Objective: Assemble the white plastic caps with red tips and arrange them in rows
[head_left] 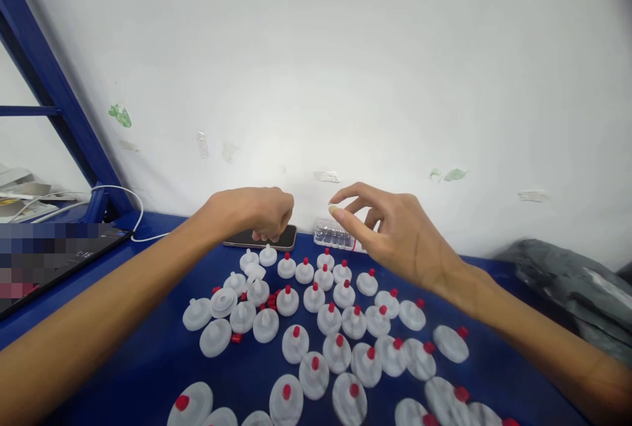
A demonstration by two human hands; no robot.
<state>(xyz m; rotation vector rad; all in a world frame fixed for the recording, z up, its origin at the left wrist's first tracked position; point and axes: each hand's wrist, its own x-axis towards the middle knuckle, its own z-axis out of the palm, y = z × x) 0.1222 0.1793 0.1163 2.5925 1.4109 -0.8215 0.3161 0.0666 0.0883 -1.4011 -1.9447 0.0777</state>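
While the left hand (270, 214) curls above the phone (241, 239), any contents hidden, the right hand (402, 235) nearly pinches, contents unclear; white discs (314, 384), mostly red-capped, stand spout-up, presumably for stability, on the blue table (241, 380), near loose red caps (273, 301).

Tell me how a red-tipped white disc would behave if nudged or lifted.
A red-tipped white disc would likely slide rather than tip, since its broad round base lies flat on the blue table. It looks stiff, as its rim holds its shape, and probably light, given its plastic-looking body.
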